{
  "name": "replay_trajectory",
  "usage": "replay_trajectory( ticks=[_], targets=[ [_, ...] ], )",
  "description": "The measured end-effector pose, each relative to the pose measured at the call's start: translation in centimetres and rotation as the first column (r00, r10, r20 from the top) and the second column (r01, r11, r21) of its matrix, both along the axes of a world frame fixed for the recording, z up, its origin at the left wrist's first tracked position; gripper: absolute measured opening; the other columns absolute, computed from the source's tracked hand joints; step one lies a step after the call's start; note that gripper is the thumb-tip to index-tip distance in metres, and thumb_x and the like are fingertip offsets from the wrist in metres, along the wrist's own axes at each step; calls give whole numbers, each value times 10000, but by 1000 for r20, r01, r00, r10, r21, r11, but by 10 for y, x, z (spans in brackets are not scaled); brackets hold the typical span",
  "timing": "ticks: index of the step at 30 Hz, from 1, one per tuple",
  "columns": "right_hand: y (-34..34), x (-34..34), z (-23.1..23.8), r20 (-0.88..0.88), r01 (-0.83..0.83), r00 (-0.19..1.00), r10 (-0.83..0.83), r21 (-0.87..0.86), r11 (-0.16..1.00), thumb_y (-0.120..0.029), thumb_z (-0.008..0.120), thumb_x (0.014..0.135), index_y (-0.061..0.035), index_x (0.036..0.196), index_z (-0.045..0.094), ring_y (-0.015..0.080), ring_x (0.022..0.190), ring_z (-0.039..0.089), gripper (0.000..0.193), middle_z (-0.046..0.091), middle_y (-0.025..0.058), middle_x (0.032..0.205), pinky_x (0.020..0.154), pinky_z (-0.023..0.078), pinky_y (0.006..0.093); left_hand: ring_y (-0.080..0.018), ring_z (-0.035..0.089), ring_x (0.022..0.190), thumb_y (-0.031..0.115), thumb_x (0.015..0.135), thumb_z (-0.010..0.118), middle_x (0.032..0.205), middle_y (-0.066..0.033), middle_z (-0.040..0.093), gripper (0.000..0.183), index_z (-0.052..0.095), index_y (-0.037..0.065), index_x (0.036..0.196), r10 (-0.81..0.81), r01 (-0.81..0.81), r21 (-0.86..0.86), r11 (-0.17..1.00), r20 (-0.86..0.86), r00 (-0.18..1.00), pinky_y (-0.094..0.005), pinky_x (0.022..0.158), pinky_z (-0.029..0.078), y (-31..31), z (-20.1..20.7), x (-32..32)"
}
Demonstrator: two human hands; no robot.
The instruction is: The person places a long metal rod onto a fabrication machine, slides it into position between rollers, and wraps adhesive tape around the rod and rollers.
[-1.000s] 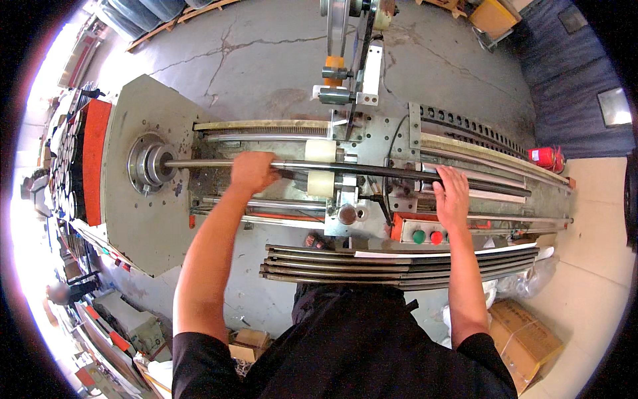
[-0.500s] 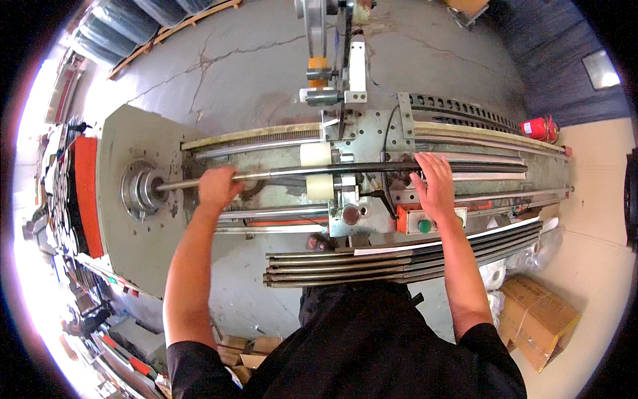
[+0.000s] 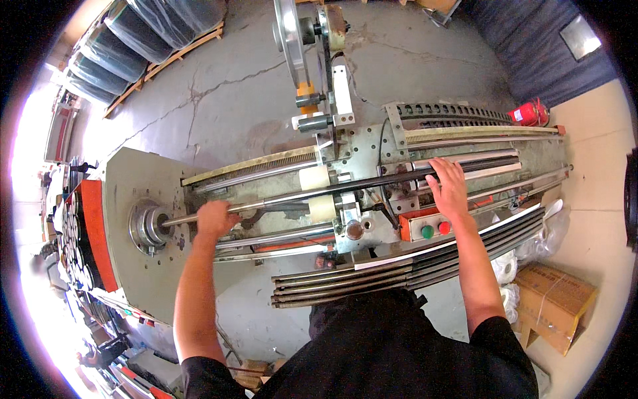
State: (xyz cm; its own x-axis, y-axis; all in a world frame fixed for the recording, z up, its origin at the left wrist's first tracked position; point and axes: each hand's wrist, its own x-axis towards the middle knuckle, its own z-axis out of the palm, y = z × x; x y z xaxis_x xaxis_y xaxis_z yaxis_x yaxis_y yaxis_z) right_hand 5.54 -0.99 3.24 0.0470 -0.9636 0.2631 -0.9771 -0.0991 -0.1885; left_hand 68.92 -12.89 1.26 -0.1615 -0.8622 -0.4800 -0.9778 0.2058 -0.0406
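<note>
Rod on a long floor-standing machine, viewed from the worker's side. The long rod [image 3: 286, 195], bright metal toward the left and dark toward the right, lay lengthwise over the machine bed, its left end at the round metal chuck [image 3: 139, 227] on the grey housing [image 3: 129, 176]. At mid-length it passed between 2 white rollers, 1 far [image 3: 314, 177] and 1 near [image 3: 323, 209]. The left hand [image 3: 215, 219] was curled around the bright part, between chuck and rollers; the right hand [image 3: 449, 187] lay over the dark part, fingers extended and slightly spread, thumb apart. Just on the near side of the right part of the bed stood a control box [image 3: 410, 229] with 1 green and 1 red button. Nearer the worker, a row of similar rods [image 3: 342, 286] lay side by side beyond the machine's near edge. Judged from this arrangement, placing the rod along the bed seemed largely done, since it reached the chuck and spanned the rollers. Whether its left end was gripped there could not be told. Releasing both hands apparently remained, and the rods in the row still lay off the bed.
</note>
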Motion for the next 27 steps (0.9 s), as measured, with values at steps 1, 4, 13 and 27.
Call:
replay_trajectory(
  ticks=[1,4,13,27],
  targets=[
    [-1,6,-1,20,-11,1000,11,18,1000,-341,627,1082,-55,1429,635,377,1412,563,449,657,158,1464,1256,337,561,-375,763,1017,446,810,876,1029,-150,805,439,818,135,1115,-39,35,-57,998,-77,996,-515,874,605,3,-2,-23],
    [-4,37,-4,14,-30,999,30,-14,999,-307,687,1045,-59,1406,649,371,1407,574,440,669,150,1443,1240,355,565,-375,774,979,440,816,875,1046,-131,809,451,788,141,1142,-82,67,-70,995,-230,970,-522,861,610,9,2,-98],
    [-16,115,-10,42,-112,993,109,67,991,-389,649,1067,-91,1492,601,328,1441,543,521,639,110,1494,1284,289,591,-401,765,904,383,866,838,960,-163,784,349,714,102,1030,-158,94,-214,972,-305,939,-528,781,603,15,-11,-156],
    [-16,27,-2,-16,46,999,-45,78,996,-358,674,1054,-92,1454,622,355,1448,531,483,632,130,1498,1300,259,592,-406,757,925,387,801,888,933,-148,794,333,802,109,964,85,-106,-220,970,-101,991,-528,837,601,-8,-53,137]
  ],
)
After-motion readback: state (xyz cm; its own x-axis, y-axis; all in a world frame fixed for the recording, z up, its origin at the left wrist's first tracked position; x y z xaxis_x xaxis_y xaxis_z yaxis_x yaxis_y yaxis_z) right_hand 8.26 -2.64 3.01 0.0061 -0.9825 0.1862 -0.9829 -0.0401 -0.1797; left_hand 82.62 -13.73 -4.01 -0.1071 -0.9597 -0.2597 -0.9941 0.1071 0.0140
